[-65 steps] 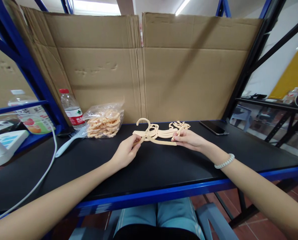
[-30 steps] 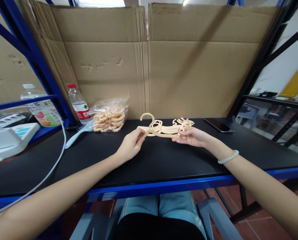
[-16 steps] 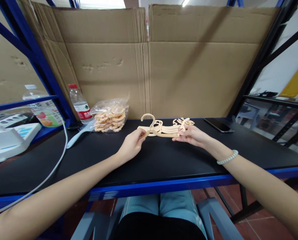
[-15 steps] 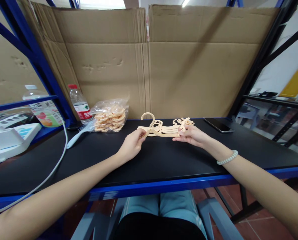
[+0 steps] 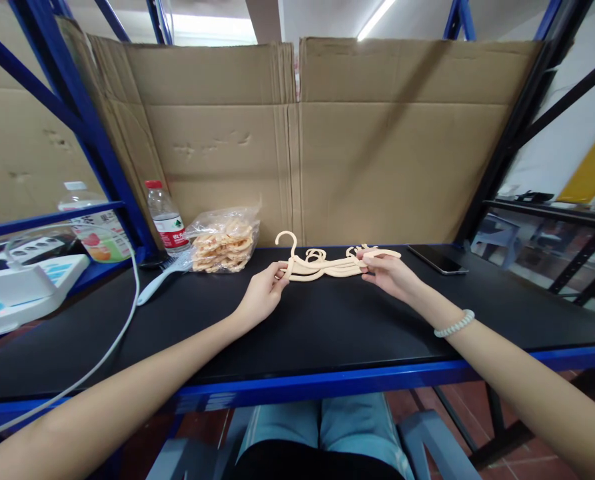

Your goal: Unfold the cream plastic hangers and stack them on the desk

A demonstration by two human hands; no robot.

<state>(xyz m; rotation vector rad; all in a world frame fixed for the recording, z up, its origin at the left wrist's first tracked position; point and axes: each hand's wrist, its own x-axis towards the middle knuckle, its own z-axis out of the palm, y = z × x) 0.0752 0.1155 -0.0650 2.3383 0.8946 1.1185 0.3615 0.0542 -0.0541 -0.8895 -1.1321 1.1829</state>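
A cream plastic hanger (image 5: 322, 265) is held up between my hands just over the black tabletop (image 5: 297, 327). Its curved hook (image 5: 286, 235) points up near the left end. The fingers of my left hand (image 5: 263, 290) are pinched around the hanger just below that hook. My right hand (image 5: 391, 275) grips the other side, and a flat cream arm (image 5: 383, 253) sticks out past its fingers. More cream hanger parts (image 5: 316, 254) lie behind, with ring-like curves and small hooks. Overlap hides how many there are, and which pieces touch.
To the left, a clear bag of cream pieces (image 5: 226, 243) sits by a red-capped bottle (image 5: 166, 220) and a light-blue brush handle (image 5: 158, 281). A white cable (image 5: 130, 313) crosses the left side, near a power strip (image 5: 62, 273). A phone (image 5: 437, 259) lies right; cardboard (image 5: 377, 147) stands behind.
The hanger has turned: its hook has shifted left, and one arm now projects past my right fingers. My left hand has moved slightly left, my right slightly right. The view has tilted up a little.
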